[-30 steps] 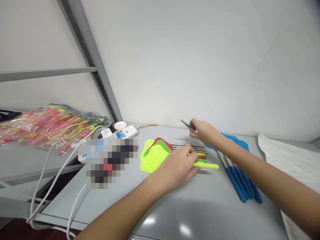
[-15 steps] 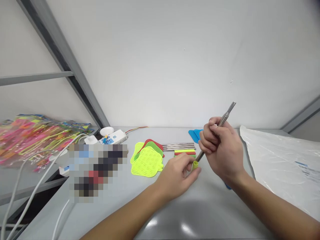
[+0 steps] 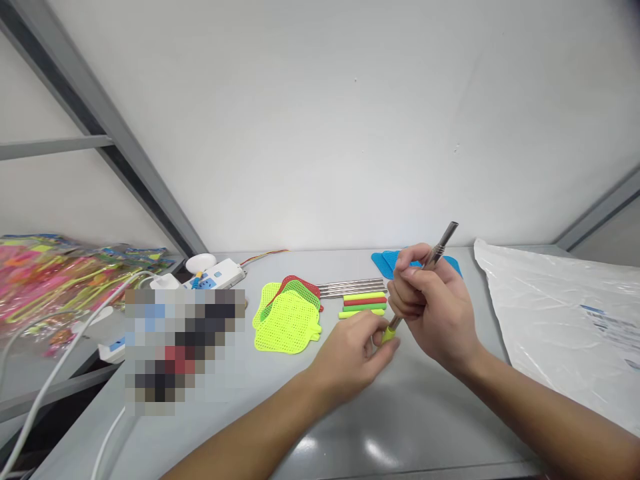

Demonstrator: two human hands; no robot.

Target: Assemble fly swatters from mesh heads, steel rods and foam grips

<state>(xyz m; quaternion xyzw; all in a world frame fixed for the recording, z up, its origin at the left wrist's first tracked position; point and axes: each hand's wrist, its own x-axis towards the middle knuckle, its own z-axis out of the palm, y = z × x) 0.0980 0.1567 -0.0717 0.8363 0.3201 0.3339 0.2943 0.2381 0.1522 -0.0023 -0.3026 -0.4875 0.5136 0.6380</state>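
- The left hand (image 3: 353, 352) pinches a yellow-green grip sleeve (image 3: 388, 334) between thumb and fingers, low over the near-middle of the grey table (image 3: 425, 420)
- The right hand (image 3: 440, 310) is closed in a fist around a telescopic metal rod (image 3: 447, 237), which slants from the near left up to the far right
- The rod's lower end meets the upper mouth of the sleeve; how deep it sits inside cannot be told
- Just beyond the left hand lie four loose handle grips (image 3: 365, 305), side by side: yellow-green, red, green and yellow-green
- Farther back, a row of slim metal rods (image 3: 350, 289) lies beside those grips
- To the left of the rods, mesh fly-swatter heads (image 3: 287, 323) overlap in a pile, yellow-green on top, with green, red and another yellow-green beneath
- Blue mesh swatter heads (image 3: 384, 264) lie behind the right hand, partly hidden by it
- On the right, a white plastic bag (image 3: 545, 320) lies flat
- At the far left of the table is a white power strip (image 3: 223, 273); beyond the table's left edge, bagged colourful goods (image 3: 65, 280) are heaped on a shelf
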